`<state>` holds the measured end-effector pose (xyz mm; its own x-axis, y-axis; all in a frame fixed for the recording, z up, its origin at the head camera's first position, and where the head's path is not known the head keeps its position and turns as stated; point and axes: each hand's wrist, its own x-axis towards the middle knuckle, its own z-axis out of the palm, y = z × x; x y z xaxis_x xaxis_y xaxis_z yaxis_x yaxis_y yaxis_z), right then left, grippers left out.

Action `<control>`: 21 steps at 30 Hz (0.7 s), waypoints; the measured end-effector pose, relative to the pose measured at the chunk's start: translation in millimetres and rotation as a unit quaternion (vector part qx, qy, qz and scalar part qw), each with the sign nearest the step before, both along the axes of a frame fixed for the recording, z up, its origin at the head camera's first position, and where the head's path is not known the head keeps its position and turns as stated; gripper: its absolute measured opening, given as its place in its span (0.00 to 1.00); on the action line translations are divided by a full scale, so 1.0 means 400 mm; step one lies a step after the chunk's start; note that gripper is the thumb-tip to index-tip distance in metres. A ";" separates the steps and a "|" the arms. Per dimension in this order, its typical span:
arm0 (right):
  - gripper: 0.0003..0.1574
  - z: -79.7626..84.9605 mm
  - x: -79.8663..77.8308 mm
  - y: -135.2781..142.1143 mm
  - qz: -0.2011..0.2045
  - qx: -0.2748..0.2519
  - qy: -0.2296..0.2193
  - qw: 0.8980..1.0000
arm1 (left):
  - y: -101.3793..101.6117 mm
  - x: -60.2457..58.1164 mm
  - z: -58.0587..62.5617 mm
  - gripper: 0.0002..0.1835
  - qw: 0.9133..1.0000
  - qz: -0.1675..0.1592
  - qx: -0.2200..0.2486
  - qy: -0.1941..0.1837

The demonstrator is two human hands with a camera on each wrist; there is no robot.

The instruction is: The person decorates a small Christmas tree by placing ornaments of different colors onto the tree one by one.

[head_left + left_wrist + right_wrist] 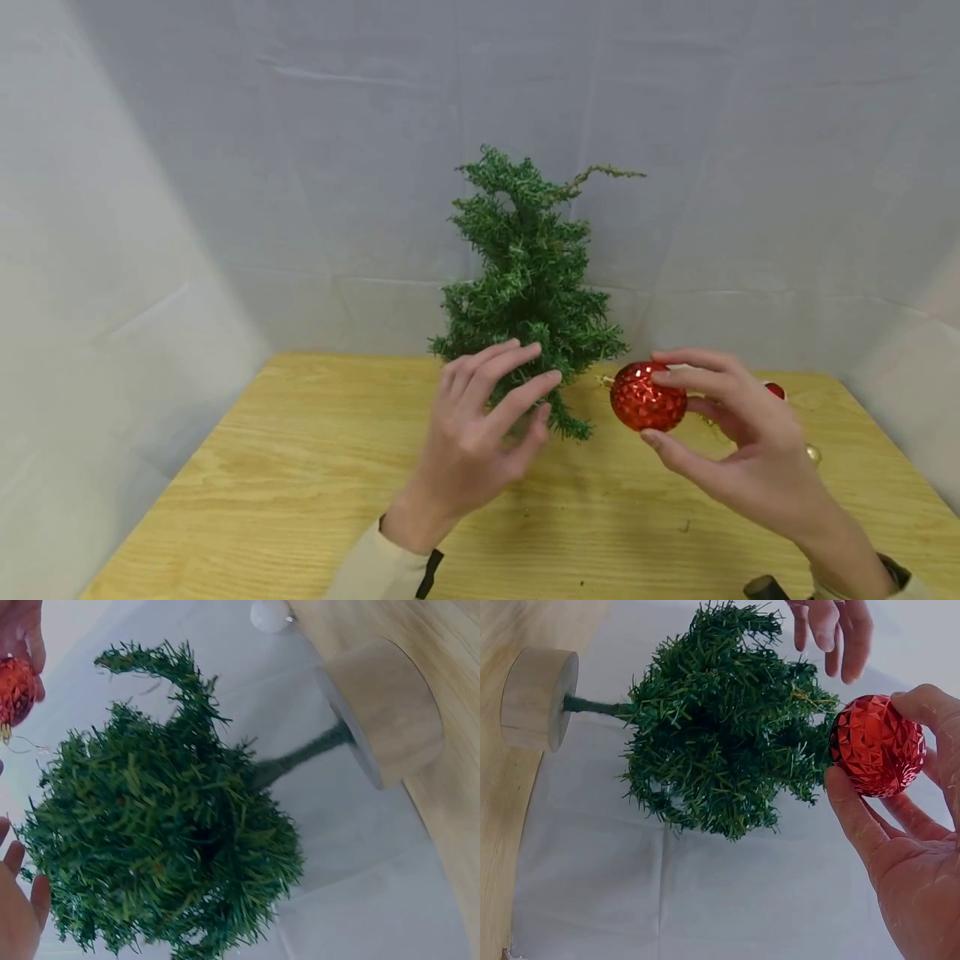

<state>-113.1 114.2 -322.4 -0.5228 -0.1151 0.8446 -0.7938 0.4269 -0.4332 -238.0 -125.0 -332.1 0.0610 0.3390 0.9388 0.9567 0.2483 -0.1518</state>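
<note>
A shiny red faceted bauble [647, 398] is gripped between the thumb and fingers of my right hand [750, 450], its gold cap pointing left toward the tree. In the right wrist view the same bauble [877, 746] overlaps the tip of the tree, with a thin gold string by its cap. My left hand [487, 425] is in front of the small artificial Christmas tree [525, 275], fingers spread and loosely bent, holding nothing. Green tinsel branches hide most of the trunk. The tree's round wooden base [394, 712] shows in the left wrist view.
Behind my right hand lie another red bauble [776, 390] and a small gold ball [813, 454], both partly hidden. A white ball [270, 615] sits near the base. A dark cylindrical object [765, 587] shows at the wooden table's [315, 467] front. Pale sheeting [360, 167] hangs around.
</note>
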 end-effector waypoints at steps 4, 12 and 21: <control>0.31 0.004 -0.004 -0.008 0.021 -0.003 0.001 1.000 | 0.008 0.014 0.002 0.14 1.000 -0.012 -0.003 -0.024; 0.28 0.006 -0.009 -0.027 0.050 0.009 0.016 0.999 | 0.019 0.031 -0.004 0.14 0.995 -0.032 -0.010 -0.090; 0.27 0.007 -0.009 -0.039 0.065 0.020 0.016 0.998 | 0.024 0.038 -0.008 0.11 0.992 -0.043 -0.014 -0.116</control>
